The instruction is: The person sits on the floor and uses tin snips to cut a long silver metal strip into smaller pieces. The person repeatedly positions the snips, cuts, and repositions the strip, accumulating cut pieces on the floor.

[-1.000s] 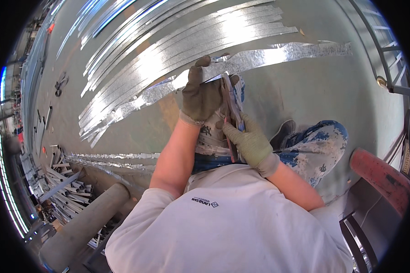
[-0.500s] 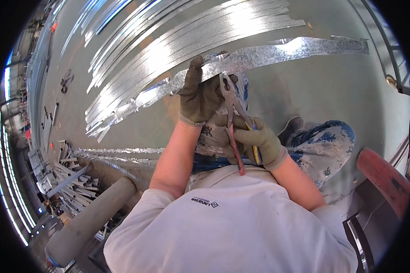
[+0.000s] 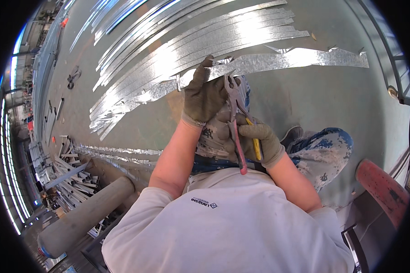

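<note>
My left hand (image 3: 204, 98), in a dark olive glove, is closed on a long galvanized metal strip (image 3: 259, 63); its thumb stands up past the strip. Small bent tabs and pointed cut pieces stick out along the strip's edges. A pair of pliers (image 3: 233, 95) with one red and one yellow handle is gripped in my gloved right hand (image 3: 259, 141). The pliers' jaws are parted and sit by the strip's near edge, beside my left fingers. Whether the jaws touch the strip I cannot tell.
Several flat metal strips (image 3: 200, 48) lie side by side on the floor beyond my hands. A heap of metal offcuts (image 3: 75, 175) is at the left, behind a grey cylinder (image 3: 89, 216). At the right are a red cylinder (image 3: 382, 189) and a dark metal frame (image 3: 394, 59).
The strip has tilted, its right end coming nearer to me. The pliers have shifted slightly right and back from the strip's edge, with the jaws now parted. Both hands keep their holds.
</note>
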A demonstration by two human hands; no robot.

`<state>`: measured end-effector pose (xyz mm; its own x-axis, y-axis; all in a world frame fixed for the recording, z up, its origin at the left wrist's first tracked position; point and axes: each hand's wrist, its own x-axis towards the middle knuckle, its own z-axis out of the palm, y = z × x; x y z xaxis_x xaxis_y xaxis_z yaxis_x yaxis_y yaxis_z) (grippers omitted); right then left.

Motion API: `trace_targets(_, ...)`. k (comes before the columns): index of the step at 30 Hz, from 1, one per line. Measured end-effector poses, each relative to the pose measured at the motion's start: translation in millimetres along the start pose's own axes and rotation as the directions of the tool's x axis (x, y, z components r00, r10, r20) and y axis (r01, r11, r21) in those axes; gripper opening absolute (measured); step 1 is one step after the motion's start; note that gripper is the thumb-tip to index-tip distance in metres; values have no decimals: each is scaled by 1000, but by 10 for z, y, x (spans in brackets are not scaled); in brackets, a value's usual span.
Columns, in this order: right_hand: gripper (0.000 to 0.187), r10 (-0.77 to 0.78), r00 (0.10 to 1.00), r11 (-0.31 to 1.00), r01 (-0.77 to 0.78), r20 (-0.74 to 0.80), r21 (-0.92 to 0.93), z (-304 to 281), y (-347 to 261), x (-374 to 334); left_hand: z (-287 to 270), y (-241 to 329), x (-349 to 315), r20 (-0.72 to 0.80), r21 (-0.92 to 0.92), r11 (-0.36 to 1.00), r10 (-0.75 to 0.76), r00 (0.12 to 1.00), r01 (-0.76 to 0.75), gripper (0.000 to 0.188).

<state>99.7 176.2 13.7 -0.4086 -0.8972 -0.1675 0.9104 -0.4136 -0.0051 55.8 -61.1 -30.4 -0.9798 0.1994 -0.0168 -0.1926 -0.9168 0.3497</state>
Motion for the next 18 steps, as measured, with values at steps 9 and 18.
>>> trace_targets(9,60,-103,943,904,-45,-316,-426,337,-14,-281,124,-28,81,-16,114,993,30,999,-28,45)
trace_targets(18,44,-434,744,483,-284,-508,-828,219,-38,-284,118,-52,85,-125,65,997,49,991,-41,41)
